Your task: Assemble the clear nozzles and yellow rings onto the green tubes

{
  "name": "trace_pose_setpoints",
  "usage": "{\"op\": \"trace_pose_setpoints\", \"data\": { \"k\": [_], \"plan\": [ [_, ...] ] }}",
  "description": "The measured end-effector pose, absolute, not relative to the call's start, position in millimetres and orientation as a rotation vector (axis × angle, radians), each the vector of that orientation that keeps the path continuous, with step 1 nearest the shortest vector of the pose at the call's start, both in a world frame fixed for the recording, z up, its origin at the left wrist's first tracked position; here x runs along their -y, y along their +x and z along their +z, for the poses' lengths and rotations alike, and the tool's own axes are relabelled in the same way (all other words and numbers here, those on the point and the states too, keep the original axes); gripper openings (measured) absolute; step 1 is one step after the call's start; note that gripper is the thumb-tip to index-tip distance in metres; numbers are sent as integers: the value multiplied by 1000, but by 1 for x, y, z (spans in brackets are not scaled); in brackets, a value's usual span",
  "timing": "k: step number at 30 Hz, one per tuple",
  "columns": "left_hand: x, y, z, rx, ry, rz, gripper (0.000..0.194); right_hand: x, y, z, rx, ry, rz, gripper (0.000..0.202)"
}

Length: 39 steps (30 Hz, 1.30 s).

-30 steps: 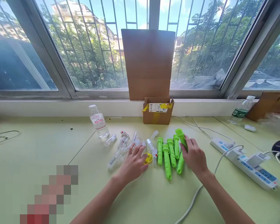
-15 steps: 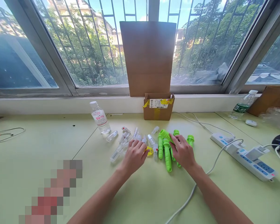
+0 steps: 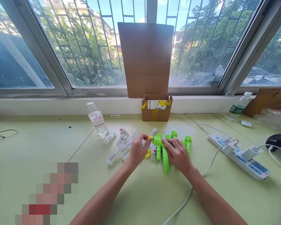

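The left hand [image 3: 137, 151] pinches a yellow piece [image 3: 149, 137] just beside the green tube [image 3: 156, 141] the right hand [image 3: 178, 153] grips. A box [image 3: 156, 116] stands near the bench's [image 3: 49, 137] far edge

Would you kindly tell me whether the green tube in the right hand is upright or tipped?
Tipped: the green tube is held sideways in the right hand, its ridged end pointing toward the left hand.

A head-worn camera looks forward and down across a table [image 3: 138, 200] toward windows [image 3: 201, 50] at the frame's top.
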State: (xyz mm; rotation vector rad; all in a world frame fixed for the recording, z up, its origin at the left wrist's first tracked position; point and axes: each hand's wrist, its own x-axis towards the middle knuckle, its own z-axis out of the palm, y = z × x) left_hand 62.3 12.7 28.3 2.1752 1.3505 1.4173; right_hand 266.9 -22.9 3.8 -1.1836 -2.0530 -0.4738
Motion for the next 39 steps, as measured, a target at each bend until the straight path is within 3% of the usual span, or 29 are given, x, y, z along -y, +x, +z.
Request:
{"op": "trace_pose_setpoints", "data": {
  "k": [8, 19, 39],
  "plan": [
    [6, 71, 22, -1382, 1729, 1518, 22, 27, 261, 4, 2096, -1112, -486, 39],
    [10, 64, 21, -1160, 1886, 1484, 19, 27, 255, 2, 2105, -1107, -537, 47],
    [11, 67, 27, -872, 1355, 1208, 33, 33, 256, 11, 2011, -1199, -691, 51]
  ]
}}
